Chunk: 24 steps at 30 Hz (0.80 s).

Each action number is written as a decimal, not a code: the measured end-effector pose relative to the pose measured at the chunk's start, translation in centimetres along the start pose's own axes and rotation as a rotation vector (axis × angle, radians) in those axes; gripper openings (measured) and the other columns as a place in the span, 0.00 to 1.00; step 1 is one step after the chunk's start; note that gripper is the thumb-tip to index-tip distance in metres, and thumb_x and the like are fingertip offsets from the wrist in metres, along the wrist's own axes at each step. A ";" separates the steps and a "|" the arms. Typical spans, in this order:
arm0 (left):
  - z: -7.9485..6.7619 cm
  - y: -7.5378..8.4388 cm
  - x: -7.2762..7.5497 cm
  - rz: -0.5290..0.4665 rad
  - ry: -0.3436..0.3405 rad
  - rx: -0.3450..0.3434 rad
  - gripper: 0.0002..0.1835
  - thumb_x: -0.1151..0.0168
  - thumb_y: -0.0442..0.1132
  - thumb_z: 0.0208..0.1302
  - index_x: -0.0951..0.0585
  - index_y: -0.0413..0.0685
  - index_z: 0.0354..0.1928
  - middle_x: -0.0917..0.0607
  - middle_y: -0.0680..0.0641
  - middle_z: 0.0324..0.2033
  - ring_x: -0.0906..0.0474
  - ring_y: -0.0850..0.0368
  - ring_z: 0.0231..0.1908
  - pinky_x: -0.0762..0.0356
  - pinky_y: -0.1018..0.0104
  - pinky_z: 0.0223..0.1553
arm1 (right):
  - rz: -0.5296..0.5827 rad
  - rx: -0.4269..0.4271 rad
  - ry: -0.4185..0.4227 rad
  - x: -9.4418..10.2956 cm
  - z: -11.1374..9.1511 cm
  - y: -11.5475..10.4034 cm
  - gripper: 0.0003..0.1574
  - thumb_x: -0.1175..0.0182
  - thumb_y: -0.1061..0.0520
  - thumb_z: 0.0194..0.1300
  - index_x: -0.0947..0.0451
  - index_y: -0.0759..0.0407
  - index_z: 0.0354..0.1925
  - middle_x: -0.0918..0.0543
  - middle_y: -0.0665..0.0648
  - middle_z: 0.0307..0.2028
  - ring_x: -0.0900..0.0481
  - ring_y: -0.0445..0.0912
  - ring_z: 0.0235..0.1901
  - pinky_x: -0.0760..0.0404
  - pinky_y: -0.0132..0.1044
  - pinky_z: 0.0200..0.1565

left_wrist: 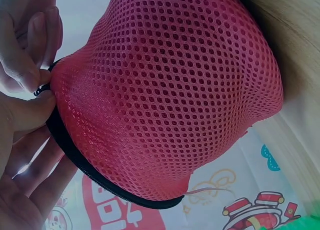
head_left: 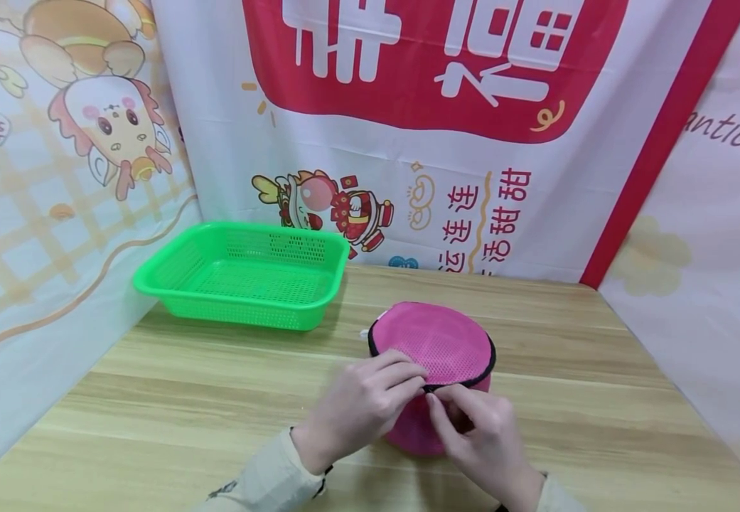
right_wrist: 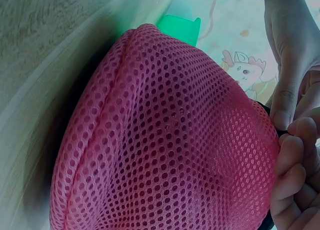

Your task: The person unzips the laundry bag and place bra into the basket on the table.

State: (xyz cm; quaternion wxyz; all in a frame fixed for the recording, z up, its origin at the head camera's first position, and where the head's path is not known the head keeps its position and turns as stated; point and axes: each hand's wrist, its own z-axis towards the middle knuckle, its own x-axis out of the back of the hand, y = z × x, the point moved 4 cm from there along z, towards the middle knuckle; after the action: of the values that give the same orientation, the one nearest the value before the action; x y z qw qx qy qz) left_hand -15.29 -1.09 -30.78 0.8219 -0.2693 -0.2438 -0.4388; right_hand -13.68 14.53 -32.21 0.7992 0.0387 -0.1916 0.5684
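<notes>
Head view: the pink mesh bag [head_left: 433,341] stands to the near right of the green basket [head_left: 235,306], the left hand [head_left: 366,398] and right hand [head_left: 488,434] meeting against it. Left wrist view: left thumb and fingers pinch the black trim [left_wrist: 120,191]. Right wrist view: curled right fingers pinch it too.

Head cam: forward-down over table [head_left: 600,412] — wrist cams: close-up, rolled sideways, both sharing pink mesh bag [left_wrist: 170,89].

On the table [head_left: 606,405], the basket [head_left: 235,307] lies behind and left of the bag [head_left: 436,338].
</notes>
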 end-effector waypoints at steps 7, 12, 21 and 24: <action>-0.1 0.1 0.0 0.004 0.005 -0.011 0.06 0.32 0.29 0.56 0.14 0.46 0.34 0.15 0.52 0.39 0.22 0.61 0.42 0.23 0.76 0.46 | -0.012 -0.031 0.001 0.0 -0.4 0.3 0.08 0.41 0.62 0.63 0.22 0.57 0.27 0.30 0.40 0.16 0.36 0.30 0.15 0.38 0.17 0.16; 0.0 0.2 0.0 -0.002 0.000 -0.016 0.06 0.32 0.29 0.56 0.14 0.46 0.34 0.15 0.52 0.39 0.22 0.61 0.41 0.23 0.76 0.47 | -0.045 -0.057 -0.014 0.0 -0.6 0.4 0.07 0.41 0.64 0.58 0.24 0.55 0.26 0.30 0.39 0.17 0.35 0.29 0.15 0.37 0.17 0.16; 0.0 0.1 0.0 0.002 -0.007 -0.019 0.05 0.32 0.29 0.56 0.14 0.47 0.34 0.15 0.52 0.38 0.22 0.62 0.41 0.23 0.76 0.45 | -0.059 -0.059 -0.005 0.0 -0.4 0.1 0.08 0.42 0.64 0.57 0.25 0.54 0.24 0.30 0.40 0.16 0.35 0.30 0.14 0.37 0.17 0.15; 0.0 0.1 0.0 0.002 -0.006 -0.018 0.05 0.32 0.29 0.56 0.14 0.47 0.34 0.15 0.52 0.38 0.22 0.61 0.41 0.23 0.76 0.45 | -0.068 -0.055 0.004 0.0 -0.2 -0.1 0.09 0.43 0.63 0.59 0.26 0.55 0.23 0.30 0.40 0.16 0.35 0.30 0.13 0.38 0.17 0.15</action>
State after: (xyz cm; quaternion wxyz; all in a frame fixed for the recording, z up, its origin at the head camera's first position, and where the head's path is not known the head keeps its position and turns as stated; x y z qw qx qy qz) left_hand -15.21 -1.06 -30.84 0.8191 -0.2781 -0.2421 -0.4395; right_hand -13.57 14.59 -32.36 0.8193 0.0219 -0.2042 0.5353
